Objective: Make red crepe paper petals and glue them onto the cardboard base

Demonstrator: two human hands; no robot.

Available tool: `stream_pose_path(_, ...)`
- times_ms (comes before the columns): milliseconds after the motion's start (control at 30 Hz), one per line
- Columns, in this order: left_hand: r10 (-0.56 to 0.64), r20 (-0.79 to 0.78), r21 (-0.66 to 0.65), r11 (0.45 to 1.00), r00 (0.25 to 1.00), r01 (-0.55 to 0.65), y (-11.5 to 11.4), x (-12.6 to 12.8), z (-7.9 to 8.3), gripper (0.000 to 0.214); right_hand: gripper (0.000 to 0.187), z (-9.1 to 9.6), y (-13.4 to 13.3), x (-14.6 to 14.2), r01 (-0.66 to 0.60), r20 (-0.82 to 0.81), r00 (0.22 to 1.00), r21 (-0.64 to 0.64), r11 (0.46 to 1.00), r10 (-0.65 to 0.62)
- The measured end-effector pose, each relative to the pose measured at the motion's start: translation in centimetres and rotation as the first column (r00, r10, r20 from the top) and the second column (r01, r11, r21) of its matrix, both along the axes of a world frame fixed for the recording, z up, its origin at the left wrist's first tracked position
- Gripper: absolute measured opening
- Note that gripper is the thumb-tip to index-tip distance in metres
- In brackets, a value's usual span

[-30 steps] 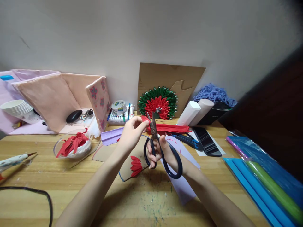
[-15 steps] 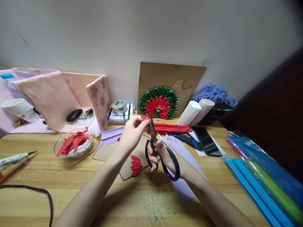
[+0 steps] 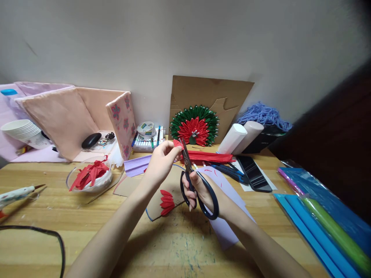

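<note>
My left hand point(image 3: 164, 158) pinches a small piece of red crepe paper point(image 3: 177, 143) between thumb and fingers. In my right hand point(image 3: 199, 189) is a pair of scissors point(image 3: 213, 208) with large black handles, its blades pointing up at the red piece's edge. Below the hands lies a cardboard piece point(image 3: 153, 204) with a blue-marked edge, partly hidden by my left arm. Red petals point(image 3: 167, 202) are fixed on it in a fan. A purple sheet point(image 3: 224, 235) carrying tiny red scraps lies under my right wrist.
A clear bowl point(image 3: 107, 179) of red strips stands left, near a glue gun point(image 3: 17, 196) and black cable point(image 3: 59, 235). Behind are red crepe paper point(image 3: 211, 156), a green-and-red fan decoration point(image 3: 194, 127) and markers point(image 3: 145, 144). Rightward lie a phone point(image 3: 255, 173) and blue packets point(image 3: 307, 227).
The scissor handles have drawn closer together and the blades have narrowed at the red paper. My left hand stays nearly in place.
</note>
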State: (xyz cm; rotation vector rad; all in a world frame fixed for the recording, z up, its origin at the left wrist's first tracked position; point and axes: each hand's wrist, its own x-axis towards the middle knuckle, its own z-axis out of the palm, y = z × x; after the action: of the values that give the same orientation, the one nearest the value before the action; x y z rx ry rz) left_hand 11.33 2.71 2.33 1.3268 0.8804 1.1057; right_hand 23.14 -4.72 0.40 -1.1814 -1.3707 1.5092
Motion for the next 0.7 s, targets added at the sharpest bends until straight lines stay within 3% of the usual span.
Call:
stream_pose_path(167,-0.005,0.01,-0.006,1.0,1.0,0.005,0.1,-0.1,-0.2,0.015,0.068,0.6,-0.3,0.0,0.052,0.07,0.996,0.006,0.999,-0.053)
stream_pose_path(567,0.01,0.026,-0.026,1.0,1.0,-0.009,0.5,-0.4,-0.6,0.016,0.049,-1.8,-0.1,0.9,0.059,0.119,0.991,0.082,0.995,-0.069)
stream_pose_path(700,0.015,0.025,-0.034,0.999,1.0,-0.014,0.5,-0.3,-0.5,0.017,0.046,-2.4,-0.2,0.7,0.106,0.112,0.987,0.053,0.993,-0.111)
